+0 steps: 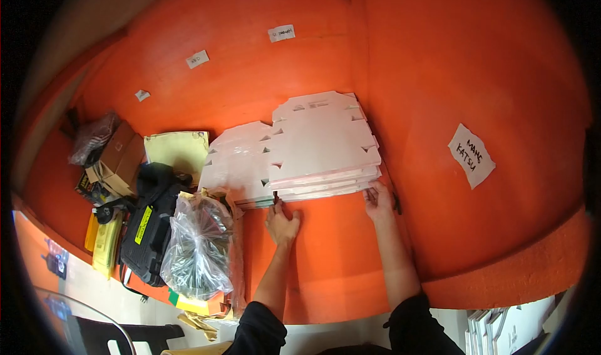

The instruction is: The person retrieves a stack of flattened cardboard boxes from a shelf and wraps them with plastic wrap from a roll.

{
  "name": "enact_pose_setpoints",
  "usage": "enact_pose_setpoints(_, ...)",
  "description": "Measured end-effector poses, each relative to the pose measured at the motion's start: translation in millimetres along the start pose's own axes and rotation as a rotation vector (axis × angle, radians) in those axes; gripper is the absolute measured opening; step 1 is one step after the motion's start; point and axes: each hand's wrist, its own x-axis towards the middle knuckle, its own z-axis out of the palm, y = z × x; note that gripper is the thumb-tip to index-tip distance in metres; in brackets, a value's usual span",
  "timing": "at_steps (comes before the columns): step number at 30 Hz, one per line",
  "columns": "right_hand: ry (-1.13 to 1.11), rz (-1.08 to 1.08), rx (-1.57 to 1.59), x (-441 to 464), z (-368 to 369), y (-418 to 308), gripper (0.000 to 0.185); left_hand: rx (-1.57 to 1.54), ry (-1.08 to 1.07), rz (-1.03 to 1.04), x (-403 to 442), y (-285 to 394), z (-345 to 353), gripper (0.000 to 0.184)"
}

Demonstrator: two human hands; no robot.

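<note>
sitting at the near left corner of the white cardboard stack (322, 142), the left hand (283, 226) is loosely open, thumb apart; the right hand (378, 201) curls at the near right corner, can't tell if gripping. stack lies flat on the orange surface (328, 248), beside another white stack (235, 158); probably stiff sheets, light singly, heavier piled, may slide, corners could bend, best held under both side edges.

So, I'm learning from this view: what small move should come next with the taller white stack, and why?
Probably press the taller white stack gently inward from its front corners to square it: its layers look uneven along the front and right edges, and the right hand is at the front right corner, with the left hand near the front left.
</note>
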Motion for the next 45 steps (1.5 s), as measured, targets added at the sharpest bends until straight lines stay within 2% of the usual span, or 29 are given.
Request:
enact_pose_setpoints(6,-0.02,0.033,0.022,-4.3,-13.1,0.3,0.024,-0.06,0.01,0.028,-0.5,-3.1,0.5,0.06)
enact_pose_setpoints(8,-0.266,0.058,0.08,-29.6,7.4,-9.5,0.042,-0.073,0.03,0.051,-0.8,-5.4,3.4,0.059)
enact_pose_setpoints(9,-0.27,0.057,0.078,-27.8,10.2,-10.4,0.042,-0.057,0.033,0.059,-1.1,-5.6,3.5,0.059)
enact_pose_setpoints(11,-0.137,-0.044,0.151,-22.8,10.3,-5.4,0.051,-0.031,0.034,0.07,-0.4,-8.1,2.0,0.06)
enact_pose_setpoints(14,-0.019,-0.085,0.2,-26.5,-2.1,11.4,0.049,-0.074,0.04,0.059,0.3,-2.9,2.9,0.06)
enact_pose_setpoints(15,-0.018,-0.083,0.201,-16.7,-8.6,14.9,0.049,-0.057,0.046,0.061,-0.4,-1.4,0.7,0.06)
enact_pose_setpoints(17,-0.147,-0.022,0.193,3.0,-26.2,19.9,0.037,-0.035,0.043,0.059,-2.6,-4.2,1.1,0.06)
enact_pose_setpoints(21,-0.127,-0.025,0.186,4.1,-28.9,22.8,0.038,-0.034,0.049,0.052,0.4,-1.4,1.3,0.06)
enact_pose_setpoints(23,-0.265,-0.041,0.079,4.7,-36.4,21.9,0.048,-0.042,0.015,0.045,0.4,-4.8,1.7,0.06)
enact_pose_setpoints(24,-0.263,-0.04,0.079,5.7,-39.4,21.3,0.048,-0.04,0.037,0.056,1.0,-6.2,4.5,0.06)
enact_pose_setpoints(26,-0.45,0.049,0.104,-12.3,-30.2,11.0,0.055,-0.036,0.054,0.066,0.4,-6.8,7.4,0.06)
enact_pose_setpoints(29,-0.541,0.071,0.188,-37.4,-11.6,5.4,0.064,-0.051,0.093,0.099,-1.5,-2.8,4.3,0.061)
enact_pose_setpoints(30,-0.54,0.071,0.188,-35.1,-11.9,8.8,0.064,-0.043,0.076,0.081,-1.7,-0.8,2.7,0.062)
enact_pose_setpoints(33,-0.459,-0.122,0.16,-23.8,-23.1,23.4,0.065,-0.02,0.064,0.068,-4.4,2.7,-0.7,0.064)
enact_pose_setpoints(39,-0.46,-0.114,0.373,-13.2,-31.4,31.1,0.066,0.012,0.062,0.065,0.4,-3.7,6.3,0.065)
enact_pose_setpoints(41,-0.47,0.019,0.468,-2.4,-37.1,35.0,0.062,0.012,0.041,0.059,-0.4,-0.1,1.9,0.065)
enact_pose_setpoints(43,-0.503,-0.026,0.415,2.9,-38.0,38.5,0.06,-0.024,-0.031,0.017,-0.6,1.8,-1.5,0.064)
enact_pose_setpoints(45,-0.532,-0.07,0.36,0.9,-37.6,38.7,0.059,-0.005,0.033,0.057,0.2,-5.9,6.8,0.063)
